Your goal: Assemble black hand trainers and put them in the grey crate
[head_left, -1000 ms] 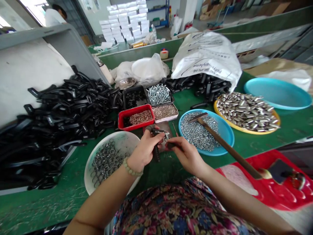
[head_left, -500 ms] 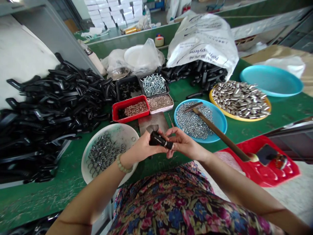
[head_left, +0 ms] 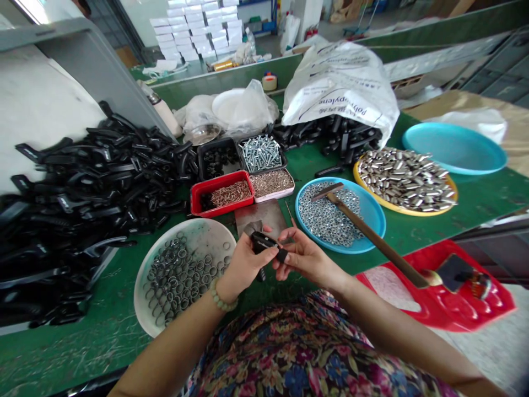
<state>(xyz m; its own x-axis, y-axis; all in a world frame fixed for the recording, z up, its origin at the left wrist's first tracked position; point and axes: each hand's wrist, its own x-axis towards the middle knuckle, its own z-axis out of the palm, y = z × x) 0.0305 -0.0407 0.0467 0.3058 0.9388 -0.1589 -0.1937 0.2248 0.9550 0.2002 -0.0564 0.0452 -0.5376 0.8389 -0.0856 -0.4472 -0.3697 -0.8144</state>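
Observation:
My left hand (head_left: 243,263) grips a small black handle part (head_left: 264,242) just above the table's near edge. My right hand (head_left: 303,255) meets it from the right, fingers pinched on the same part's end. Both hands hover over a grey metal plate (head_left: 264,210). A white bowl of metal rings (head_left: 154,259) lies just left of my left hand. A blue dish of small washers (head_left: 374,212) sits to the right, with a hammer (head_left: 372,236) resting across it.
A large heap of black handles (head_left: 95,182) fills the left. Small trays hold pins (head_left: 225,194), screws (head_left: 260,153) and black parts (head_left: 219,160). A yellow dish of metal cylinders (head_left: 407,176), an empty blue dish (head_left: 454,149), a white sack (head_left: 343,82) and a red tray (head_left: 446,309) stand right.
The black part has turned in my hands, from upright with a metal piece at its top to lying across between both hands. The camera view shifted slightly.

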